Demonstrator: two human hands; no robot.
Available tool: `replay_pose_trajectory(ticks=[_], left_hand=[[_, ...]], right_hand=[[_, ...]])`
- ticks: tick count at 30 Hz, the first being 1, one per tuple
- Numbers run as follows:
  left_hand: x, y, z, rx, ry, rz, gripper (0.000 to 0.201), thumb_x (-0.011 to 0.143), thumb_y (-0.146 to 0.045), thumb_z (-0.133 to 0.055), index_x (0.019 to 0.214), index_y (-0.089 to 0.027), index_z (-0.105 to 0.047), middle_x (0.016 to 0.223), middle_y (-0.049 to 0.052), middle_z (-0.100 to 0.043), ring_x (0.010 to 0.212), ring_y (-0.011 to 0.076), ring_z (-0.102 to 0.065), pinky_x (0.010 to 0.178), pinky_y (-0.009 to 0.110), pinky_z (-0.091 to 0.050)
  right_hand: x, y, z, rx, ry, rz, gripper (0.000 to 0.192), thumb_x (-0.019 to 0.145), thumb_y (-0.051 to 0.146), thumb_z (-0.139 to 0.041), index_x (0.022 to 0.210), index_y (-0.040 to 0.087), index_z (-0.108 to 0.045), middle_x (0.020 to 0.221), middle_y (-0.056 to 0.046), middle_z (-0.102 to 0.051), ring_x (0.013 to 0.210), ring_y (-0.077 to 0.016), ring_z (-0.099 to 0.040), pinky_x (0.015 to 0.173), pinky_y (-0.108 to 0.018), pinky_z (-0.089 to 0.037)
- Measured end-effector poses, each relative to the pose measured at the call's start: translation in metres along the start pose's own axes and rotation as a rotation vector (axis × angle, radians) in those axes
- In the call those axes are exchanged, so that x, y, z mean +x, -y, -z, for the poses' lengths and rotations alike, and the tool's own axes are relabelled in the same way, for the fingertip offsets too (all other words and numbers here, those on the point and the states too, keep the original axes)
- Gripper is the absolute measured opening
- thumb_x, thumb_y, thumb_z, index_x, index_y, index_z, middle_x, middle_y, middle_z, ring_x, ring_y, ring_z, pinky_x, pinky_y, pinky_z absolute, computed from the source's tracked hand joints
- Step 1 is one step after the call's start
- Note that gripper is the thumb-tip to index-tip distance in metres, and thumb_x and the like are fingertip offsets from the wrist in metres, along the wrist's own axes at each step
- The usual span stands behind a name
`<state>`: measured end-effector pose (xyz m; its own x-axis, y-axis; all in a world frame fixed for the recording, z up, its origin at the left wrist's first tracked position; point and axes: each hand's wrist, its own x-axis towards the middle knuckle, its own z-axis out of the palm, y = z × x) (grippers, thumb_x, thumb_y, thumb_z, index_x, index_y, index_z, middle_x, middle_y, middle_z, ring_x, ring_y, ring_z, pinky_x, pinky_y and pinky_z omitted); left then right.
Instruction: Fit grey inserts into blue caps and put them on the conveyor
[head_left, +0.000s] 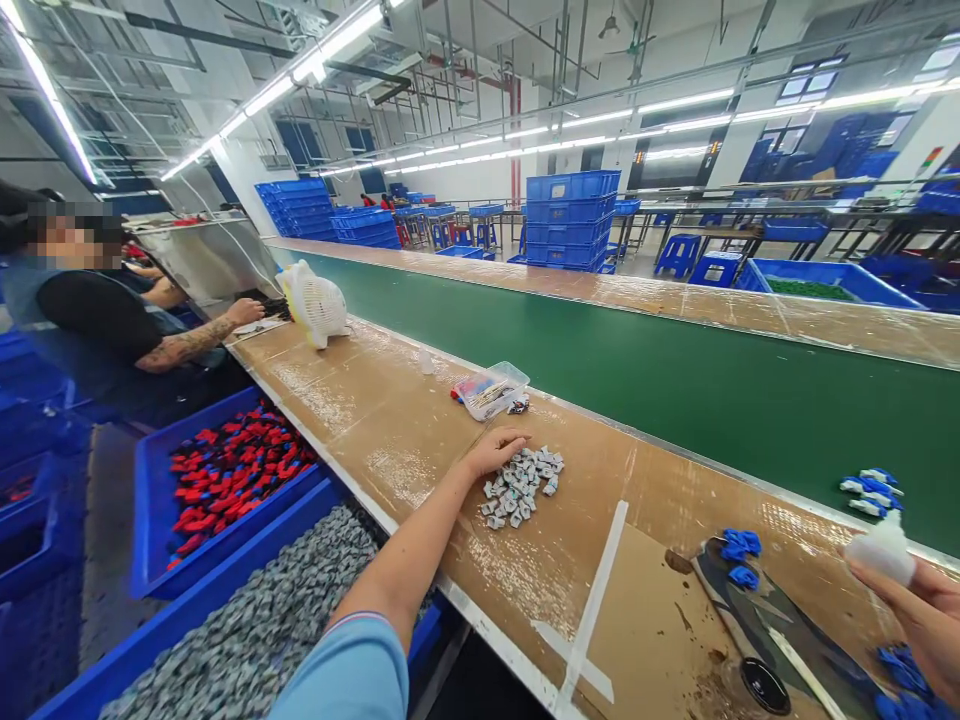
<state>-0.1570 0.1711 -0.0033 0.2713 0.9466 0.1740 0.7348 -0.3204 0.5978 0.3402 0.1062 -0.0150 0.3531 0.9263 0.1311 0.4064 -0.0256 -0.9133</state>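
Observation:
My left hand (496,449) reaches out over the brown workbench (390,420) and rests, fingers bent, on the edge of a pile of small grey and white plastic parts (521,488). My right hand (924,612) is at the lower right edge and pinches a small white part (886,549) between its fingertips. Blue plastic parts (741,555) lie on the bench near it, and more blue parts (904,678) show under the right hand.
A green conveyor belt (675,370) runs behind the bench, carrying blue and white pieces (870,490). A clear box (493,389) and a white fan (315,303) stand further along. Blue bins of red parts (225,480) and grey parts (255,620) sit left. A co-worker (105,310) sits far left.

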Motion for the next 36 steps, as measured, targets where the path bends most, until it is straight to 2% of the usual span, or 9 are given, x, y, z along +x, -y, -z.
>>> replay_pose_trajectory(ticks=[2, 6, 12, 16, 22, 26, 31, 33, 36], left_hand=[[0.005, -0.003, -0.009, -0.023, 0.032, -0.037, 0.033, 0.088, -0.025, -0.044, 0.114, -0.020, -0.064, 0.121, 0.005, -0.065, 0.121, 0.0195, -0.052, 0.108, 0.039, -0.035], [0.014, -0.017, -0.029, -0.074, 0.146, -0.146, 0.029, 0.085, -0.032, -0.050, 0.108, -0.026, -0.068, 0.125, 0.002, -0.063, 0.128, 0.0214, -0.046, 0.111, 0.043, -0.029], [0.002, -0.024, -0.046, -0.190, 0.205, -0.228, 0.032, 0.083, -0.044, -0.051, 0.102, -0.026, -0.071, 0.115, 0.005, -0.068, 0.124, 0.0261, -0.049, 0.109, 0.046, -0.033], [-0.012, -0.032, -0.056, -0.173, 0.258, -0.191, 0.032, 0.080, -0.047, -0.054, 0.101, -0.031, -0.071, 0.120, 0.004, -0.065, 0.125, 0.0295, -0.048, 0.109, 0.049, -0.033], [-0.028, -0.051, -0.060, -0.278, 0.315, -0.163, 0.034, 0.077, -0.051, -0.057, 0.102, -0.033, -0.071, 0.122, 0.004, -0.065, 0.127, 0.0306, -0.045, 0.112, 0.052, -0.027], [-0.027, -0.052, -0.053, -0.620, 0.285, 0.035, 0.042, 0.075, -0.056, -0.059, 0.102, -0.027, -0.072, 0.121, 0.006, -0.065, 0.127, 0.0315, -0.046, 0.112, 0.053, -0.026], [-0.017, -0.042, -0.048, -1.254, -0.069, 0.479, 0.034, 0.064, -0.050, -0.069, 0.085, -0.023, -0.073, 0.101, 0.006, -0.073, 0.122, 0.0308, -0.052, 0.111, 0.049, -0.033], [-0.016, -0.042, -0.048, -1.315, -0.075, 0.584, 0.030, 0.063, -0.046, -0.068, 0.083, -0.023, -0.072, 0.099, 0.004, -0.074, 0.126, 0.0288, -0.048, 0.111, 0.046, -0.034], [-0.015, -0.047, -0.052, -1.206, -0.021, 0.670, 0.032, 0.059, -0.048, -0.067, 0.086, -0.031, -0.070, 0.100, -0.007, -0.073, 0.129, 0.0285, -0.044, 0.108, 0.045, -0.040]], right_hand=[[0.008, 0.014, -0.011, 0.111, -0.021, -0.117, 0.022, 0.054, 0.039, -0.077, 0.068, 0.027, -0.065, 0.074, -0.012, -0.070, 0.073, -0.0276, -0.065, 0.070, -0.044, -0.049], [0.023, 0.025, -0.031, 0.080, 0.005, -0.133, 0.023, 0.058, 0.030, -0.074, 0.076, 0.020, -0.064, 0.070, -0.006, -0.068, 0.065, -0.0230, -0.063, 0.071, -0.042, -0.050], [0.047, -0.009, -0.044, -0.038, -0.074, -0.162, 0.024, 0.087, 0.034, -0.058, 0.101, 0.014, -0.060, 0.096, -0.004, -0.063, 0.082, -0.0149, -0.061, 0.074, -0.035, -0.052], [0.054, -0.029, -0.046, -0.060, -0.043, -0.171, 0.030, 0.088, 0.034, -0.057, 0.111, 0.015, -0.058, 0.110, -0.006, -0.060, 0.092, -0.0181, -0.060, 0.077, -0.037, -0.052], [0.055, -0.041, -0.045, 0.001, 0.027, -0.115, 0.032, 0.089, 0.034, -0.056, 0.114, 0.016, -0.056, 0.112, -0.007, -0.059, 0.094, -0.0188, -0.060, 0.080, -0.039, -0.052], [0.054, -0.043, -0.042, 0.055, 0.054, -0.052, 0.032, 0.089, 0.034, -0.056, 0.116, 0.016, -0.055, 0.113, -0.008, -0.059, 0.095, -0.0187, -0.060, 0.081, -0.040, -0.052], [0.037, -0.045, -0.014, 0.068, 0.002, 0.034, 0.032, 0.088, 0.032, -0.057, 0.116, 0.016, -0.056, 0.117, -0.008, -0.058, 0.103, -0.0212, -0.057, 0.087, -0.044, -0.049], [0.023, -0.047, 0.009, 0.045, -0.054, 0.053, 0.030, 0.088, 0.031, -0.058, 0.113, 0.016, -0.057, 0.117, -0.008, -0.058, 0.106, -0.0216, -0.056, 0.090, -0.045, -0.047], [-0.004, -0.054, 0.057, -0.013, -0.184, 0.050, 0.026, 0.087, 0.032, -0.058, 0.108, 0.016, -0.060, 0.114, -0.007, -0.060, 0.104, -0.0207, -0.057, 0.090, -0.045, -0.047]])
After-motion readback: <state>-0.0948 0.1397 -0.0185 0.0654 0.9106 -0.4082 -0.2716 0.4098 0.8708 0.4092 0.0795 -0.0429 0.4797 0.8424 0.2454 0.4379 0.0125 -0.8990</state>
